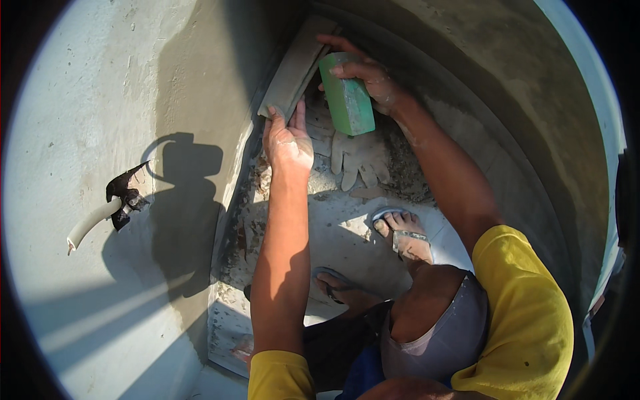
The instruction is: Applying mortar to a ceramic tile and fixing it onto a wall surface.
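My left hand [287, 137] grips the lower end of a long flat grey strip [297, 50] along the inner corner of the wall, fingertips at its edge. My right hand [370, 87] holds a green rectangular block [347, 110], thumb across its top part, with the upper fingers reaching toward the grey strip's upper end. Pale dust coats both hands. Beneath the block lies a light work glove [357, 160] on the dirty floor.
A plastered wall [80, 107] on the left has a pale pipe [93, 220] poking from a dark hole. A curved grey wall [547, 113] surrounds the right. My sandalled feet [407, 237] stand on the debris-strewn floor [333, 227]. Shadows cross the left wall.
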The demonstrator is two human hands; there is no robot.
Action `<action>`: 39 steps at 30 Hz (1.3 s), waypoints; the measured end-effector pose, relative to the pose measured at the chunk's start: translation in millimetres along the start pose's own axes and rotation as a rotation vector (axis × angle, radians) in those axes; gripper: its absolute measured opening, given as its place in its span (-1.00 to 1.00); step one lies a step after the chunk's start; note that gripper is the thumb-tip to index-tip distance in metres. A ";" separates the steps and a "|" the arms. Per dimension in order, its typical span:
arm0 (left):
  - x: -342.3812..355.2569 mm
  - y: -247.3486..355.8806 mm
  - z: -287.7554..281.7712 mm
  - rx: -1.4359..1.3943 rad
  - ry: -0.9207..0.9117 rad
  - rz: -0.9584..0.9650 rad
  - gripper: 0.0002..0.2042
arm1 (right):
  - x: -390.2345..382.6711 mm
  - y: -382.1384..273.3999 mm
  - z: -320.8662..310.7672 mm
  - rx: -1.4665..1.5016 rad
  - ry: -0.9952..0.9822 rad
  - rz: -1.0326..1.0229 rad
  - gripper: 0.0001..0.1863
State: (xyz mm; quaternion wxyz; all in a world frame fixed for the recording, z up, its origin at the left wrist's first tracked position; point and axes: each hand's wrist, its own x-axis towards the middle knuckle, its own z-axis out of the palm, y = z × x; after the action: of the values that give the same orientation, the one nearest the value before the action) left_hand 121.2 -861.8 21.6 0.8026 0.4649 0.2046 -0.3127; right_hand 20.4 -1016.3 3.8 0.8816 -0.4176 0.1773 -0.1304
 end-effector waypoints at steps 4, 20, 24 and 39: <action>10.9 1.8 6.6 0.011 -0.008 -0.006 -0.60 | 15.4 0.3 -3.9 0.054 -0.004 -0.012 -0.27; 16.5 3.7 20.3 0.017 -0.066 -0.013 -0.61 | 30.1 -3.5 -4.2 0.162 -0.021 -0.075 -0.29; 20.2 3.2 20.5 0.023 -0.076 -0.003 -0.61 | 32.4 -4.2 -2.9 0.200 -0.007 -0.073 -0.29; 25.9 1.5 13.6 0.033 -0.125 0.054 -0.61 | 32.9 -1.0 -6.6 0.143 -0.082 -0.092 -0.23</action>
State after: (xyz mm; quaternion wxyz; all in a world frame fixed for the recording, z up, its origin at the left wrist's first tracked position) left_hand 141.5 -881.1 13.1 0.8142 0.4631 0.1364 -0.3226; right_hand 47.2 -1033.9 -6.0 0.9088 -0.3662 0.1118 -0.1657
